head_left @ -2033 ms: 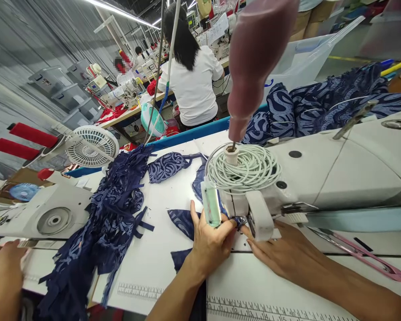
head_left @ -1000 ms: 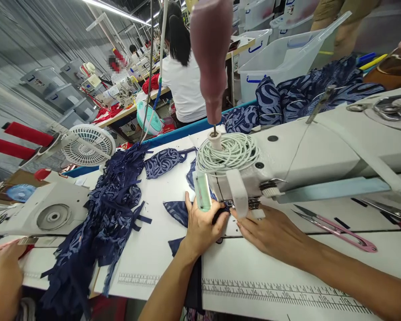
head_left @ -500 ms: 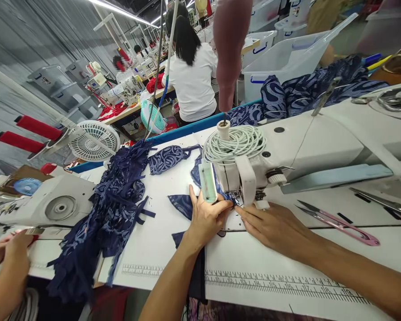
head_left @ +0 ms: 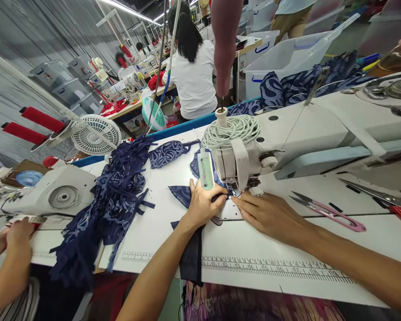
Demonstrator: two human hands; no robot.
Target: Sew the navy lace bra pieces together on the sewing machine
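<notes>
Beside the sewing machine's needle (head_left: pixel 233 171), my left hand (head_left: pixel 203 203) is closed, thumb and forefinger pressing a navy patterned fabric piece (head_left: pixel 179 195). My right hand (head_left: pixel 270 216) lies flat to the right of the needle, its fingertips pinched together at the small bunched edge of that fabric, under the presser foot area. A dark navy strap (head_left: pixel 192 254) runs from beneath my left wrist over the table's front edge. The clear guard (head_left: pixel 206 170) of the machine partly covers the fabric. What exactly lies between the right fingertips is mostly hidden.
Pink-handled thread snips (head_left: pixel 334 215) and large scissors (head_left: pixel 377 191) lie to the right. On the left are a heap of navy pieces (head_left: pixel 116 200) and a cup-shaped piece (head_left: pixel 167 154). A co-worker's hands (head_left: pixel 18 236) work at another machine (head_left: pixel 63 196). A ruler strip (head_left: pixel 254 267) marks the front.
The view has shifted slightly, moving the machine up and left. Both hands stay by the needle on the fabric. More of the strap's width shows, and a person in the background has stepped into view.
</notes>
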